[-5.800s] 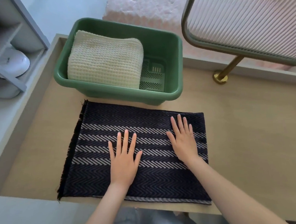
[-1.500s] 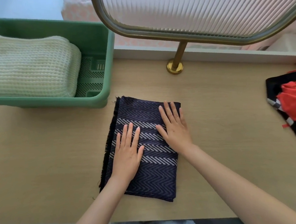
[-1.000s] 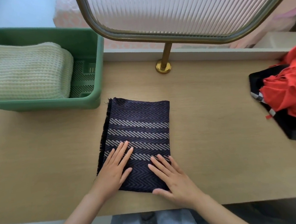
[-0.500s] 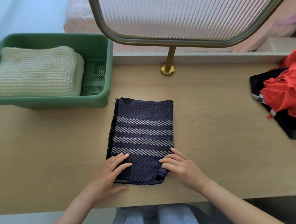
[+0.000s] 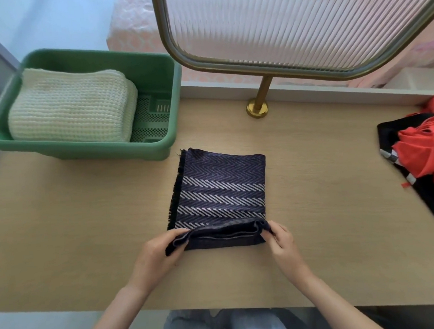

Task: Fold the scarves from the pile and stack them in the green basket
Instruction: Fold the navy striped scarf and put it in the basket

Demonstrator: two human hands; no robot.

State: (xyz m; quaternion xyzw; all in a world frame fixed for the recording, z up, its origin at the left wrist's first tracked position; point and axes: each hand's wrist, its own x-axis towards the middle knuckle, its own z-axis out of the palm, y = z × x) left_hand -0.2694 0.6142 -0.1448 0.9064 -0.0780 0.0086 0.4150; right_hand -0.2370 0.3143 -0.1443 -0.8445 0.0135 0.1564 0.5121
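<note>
Pinching the near corners of the navy herringbone scarf (image 5: 220, 187), the left hand (image 5: 157, 258) and right hand (image 5: 280, 242) lift that edge off the worktop (image 5: 331, 233). A folded cream scarf (image 5: 71, 115) lies in the green basket (image 5: 157, 65); the scarf pile (image 5: 426, 160) sits at far right.

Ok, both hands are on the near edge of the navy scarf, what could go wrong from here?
1. The left hand and right hand pinch only the corners of the navy scarf; the bunched layers between them may slip, leaving a skewed fold.
2. The cream scarf fills most of the green basket, so the navy one may unfold if set down off-centre.
</note>
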